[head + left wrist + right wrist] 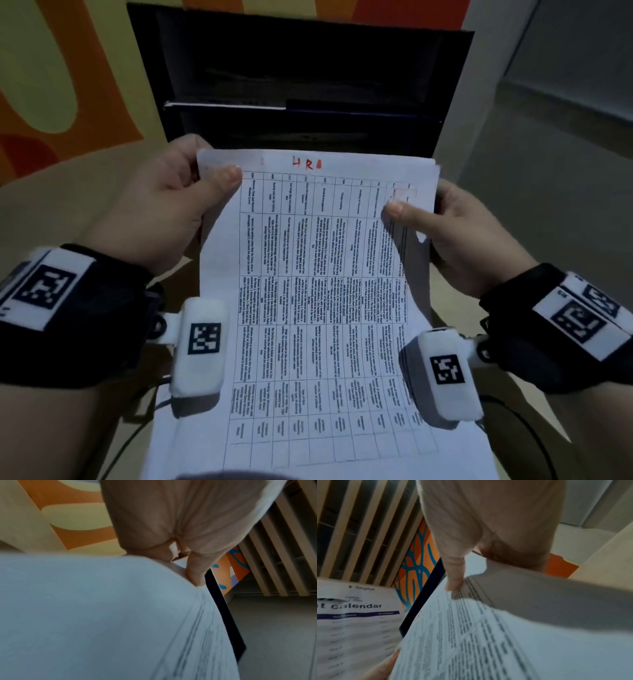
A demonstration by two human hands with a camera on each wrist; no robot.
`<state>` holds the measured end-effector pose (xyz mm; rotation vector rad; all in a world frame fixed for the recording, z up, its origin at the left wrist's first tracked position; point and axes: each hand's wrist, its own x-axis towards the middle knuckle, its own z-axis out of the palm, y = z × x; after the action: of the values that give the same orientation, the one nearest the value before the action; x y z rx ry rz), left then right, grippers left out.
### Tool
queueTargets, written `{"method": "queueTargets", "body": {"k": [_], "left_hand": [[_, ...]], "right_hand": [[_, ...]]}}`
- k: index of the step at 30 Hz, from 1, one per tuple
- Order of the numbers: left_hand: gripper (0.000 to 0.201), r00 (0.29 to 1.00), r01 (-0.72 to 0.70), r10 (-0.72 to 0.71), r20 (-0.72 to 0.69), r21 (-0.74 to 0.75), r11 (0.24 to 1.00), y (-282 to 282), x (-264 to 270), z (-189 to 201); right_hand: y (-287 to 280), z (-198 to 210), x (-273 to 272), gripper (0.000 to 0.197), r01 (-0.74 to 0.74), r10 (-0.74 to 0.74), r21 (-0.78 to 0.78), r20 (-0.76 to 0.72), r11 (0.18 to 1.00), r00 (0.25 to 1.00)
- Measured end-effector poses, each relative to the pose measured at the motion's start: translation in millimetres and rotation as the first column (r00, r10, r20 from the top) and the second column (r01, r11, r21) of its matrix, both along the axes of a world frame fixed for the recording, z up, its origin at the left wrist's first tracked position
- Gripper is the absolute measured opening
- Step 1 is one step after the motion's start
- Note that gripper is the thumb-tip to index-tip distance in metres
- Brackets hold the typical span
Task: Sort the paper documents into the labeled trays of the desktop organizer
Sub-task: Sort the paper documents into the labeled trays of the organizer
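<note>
Left hand (171, 202), right hand (459, 233) — both pinching paper stack (318, 308) (thumbs on top).

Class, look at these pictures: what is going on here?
A person holds a stack of papers in front of a dark organizer. The left hand grips the top left corner, and the right hand pinches the right edge, its thumb lifting the top sheet. That sheet shows a printed table with red writing above. Nothing from this stack is filed yet.

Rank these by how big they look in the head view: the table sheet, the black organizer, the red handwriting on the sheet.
1. Table sheet, largest, though nearest the camera.
2. Black organizer, farther off, so unsure.
3. Red handwriting, clearly smallest.
</note>
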<state>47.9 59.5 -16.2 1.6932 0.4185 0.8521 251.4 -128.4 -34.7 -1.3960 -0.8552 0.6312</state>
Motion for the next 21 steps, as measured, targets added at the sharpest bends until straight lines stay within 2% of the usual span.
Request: {"method": "queueTargets", "body": {"k": [2,3,4,6,9,12,17,19,21], "left_hand": [[0.008,0.999,0.023,-0.021,0.047,-0.056,0.998,-7,2,3],[0.005,0.996,0.056,-0.050,0.070,-0.098,0.994,-11,2,5],[0.009,0.993,0.092,-0.081,0.083,-0.140,0.986,-16,3,8],[0.034,0.984,0.169,-0.155,0.082,-0.207,0.963,-24,0,13],[0.037,0.976,0.219,-0.217,0.034,-0.219,0.951,-34,-6,15],[0.040,0.980,0.200,-0.192,0.057,-0.219,0.955,-45,-12,22],[0.036,0.978,0.138,-0.108,0.177,-0.165,0.977,-58,-22,42],[0.033,0.981,0.083,-0.051,0.187,-0.167,0.983,-64,-24,40],[0.029,0.992,0.011,0.009,0.127,-0.162,0.987,-69,-24,28]], "right_hand": [[-6,0,-1,0.038,-0.125,0.121,-0.070,-0.058,0.990,0.991],[-8,1,0,0.035,-0.137,0.132,-0.064,-0.083,0.988,0.988],[-11,4,1,0.033,-0.123,0.119,-0.040,-0.100,0.992,0.988],[-18,14,1,0.034,-0.058,0.062,0.038,-0.100,0.998,0.993],[-25,32,0,0.048,0.034,-0.023,0.175,-0.068,0.984,0.997],[-32,52,-11,0.058,0.044,-0.041,0.264,-0.017,0.964,0.999],[-35,78,-22,0.049,0.044,-0.066,0.351,0.050,0.935,0.997],[-36,76,-27,0.051,0.048,-0.070,0.352,0.050,0.935,0.996],[-37,65,-34,0.057,0.064,-0.080,0.292,0.045,0.954,0.996]]}}
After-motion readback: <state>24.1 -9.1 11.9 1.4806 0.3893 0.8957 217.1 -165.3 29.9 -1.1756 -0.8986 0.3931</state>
